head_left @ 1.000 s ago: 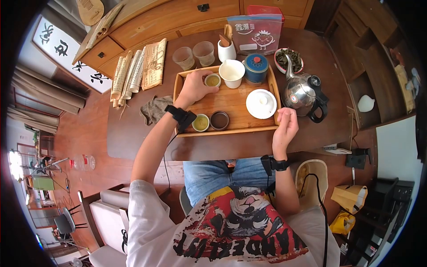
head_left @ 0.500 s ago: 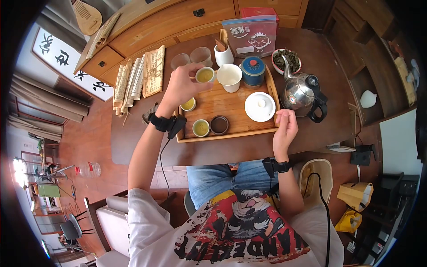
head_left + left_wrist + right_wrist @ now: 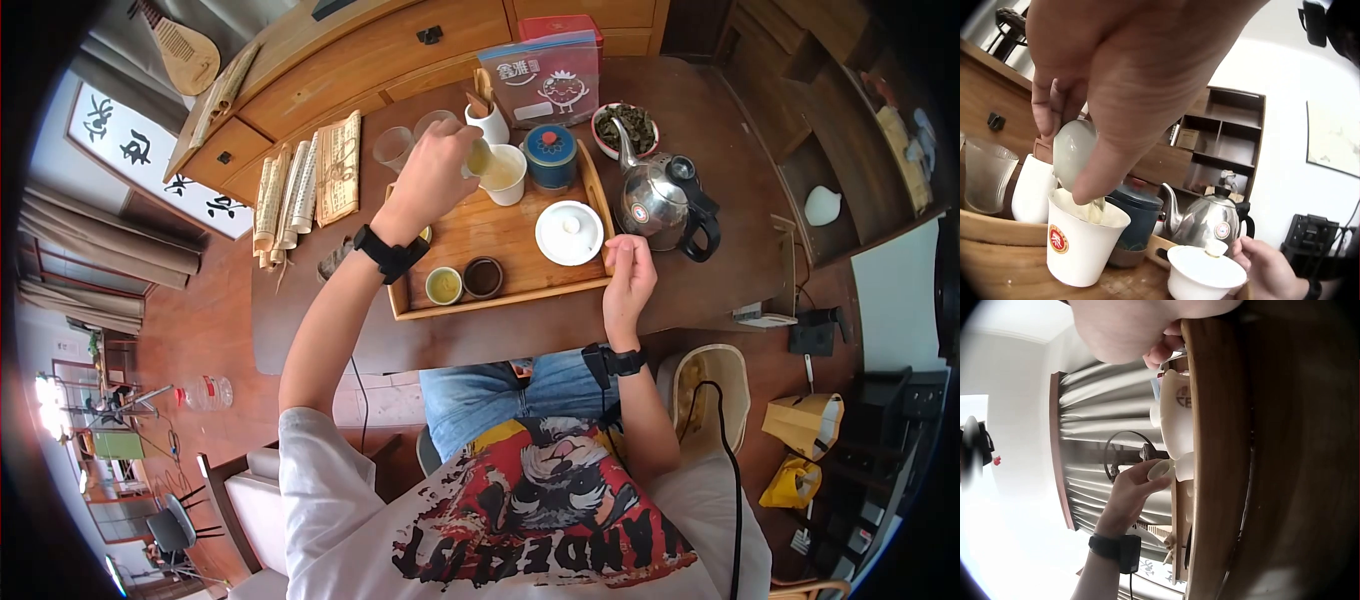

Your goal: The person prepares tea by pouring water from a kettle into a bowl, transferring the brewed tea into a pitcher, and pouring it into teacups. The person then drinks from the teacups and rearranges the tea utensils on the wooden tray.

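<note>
My left hand [image 3: 432,178] pinches a small teacup [image 3: 1074,153] by its sides, tilted over a white pitcher [image 3: 1079,253]. Pale yellow tea runs from the cup into the pitcher. On the wooden tray [image 3: 500,301], a teacup of tea [image 3: 444,287] stands beside a dark cup [image 3: 482,278]; another cup is mostly hidden behind the left wrist. A white lidded gaiwan [image 3: 569,234] sits on the tray's right side. Right by it, at the tray's edge, my right hand [image 3: 629,282] rests with loosely curled fingers and holds nothing.
Behind the pitcher is a blue tea jar [image 3: 550,158]. A steel kettle [image 3: 652,205] and a bowl of leaves [image 3: 640,145] stand right of the tray. At the back are a white tool holder [image 3: 488,126], a plastic pouch [image 3: 520,100] and two clear cups; scrolls [image 3: 338,170] lie left.
My left hand has lifted the teacup off the tray, carried it right to the pitcher and tipped it, so tea now flows. The right hand stays by the tray's edge.
</note>
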`<state>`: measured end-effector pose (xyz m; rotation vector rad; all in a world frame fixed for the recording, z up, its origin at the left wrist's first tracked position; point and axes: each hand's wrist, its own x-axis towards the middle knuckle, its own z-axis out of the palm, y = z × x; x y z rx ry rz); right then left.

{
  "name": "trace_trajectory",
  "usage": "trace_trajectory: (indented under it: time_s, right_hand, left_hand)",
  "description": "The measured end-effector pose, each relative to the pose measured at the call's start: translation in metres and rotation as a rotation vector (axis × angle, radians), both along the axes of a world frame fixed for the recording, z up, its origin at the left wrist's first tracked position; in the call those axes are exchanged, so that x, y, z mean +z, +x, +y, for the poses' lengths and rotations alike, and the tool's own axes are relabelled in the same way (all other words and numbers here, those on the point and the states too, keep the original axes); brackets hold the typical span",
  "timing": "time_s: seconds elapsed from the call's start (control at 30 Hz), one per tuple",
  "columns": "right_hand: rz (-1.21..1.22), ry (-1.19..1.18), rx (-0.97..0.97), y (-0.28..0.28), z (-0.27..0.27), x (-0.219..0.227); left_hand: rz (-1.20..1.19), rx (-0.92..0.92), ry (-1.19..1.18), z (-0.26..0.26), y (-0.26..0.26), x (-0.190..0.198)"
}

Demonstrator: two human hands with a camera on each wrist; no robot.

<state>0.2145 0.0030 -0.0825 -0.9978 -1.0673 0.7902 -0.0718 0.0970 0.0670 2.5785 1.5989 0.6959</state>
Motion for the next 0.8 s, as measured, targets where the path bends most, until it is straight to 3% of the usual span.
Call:
trace_trajectory:
  time_s: [0.43, 0.57, 0.8]
  right_hand:
    - [0.005, 0.000, 0.018, 0.002, 0.001, -0.003]
    - [0.001, 0.019, 0.014, 0.002, 0.003, -0.003]
    - [-0.012, 0.013, 0.016, 0.002, 0.001, 0.000]
  left_hand:
    - [0.631, -0.182, 0.401, -0.009, 0.038, 0.020]
    - [0.618, -0.219, 0.389, -0.005, 0.034, 0.006]
    - [0.343, -0.172, 0.325, -0.004, 0.021, -0.001]
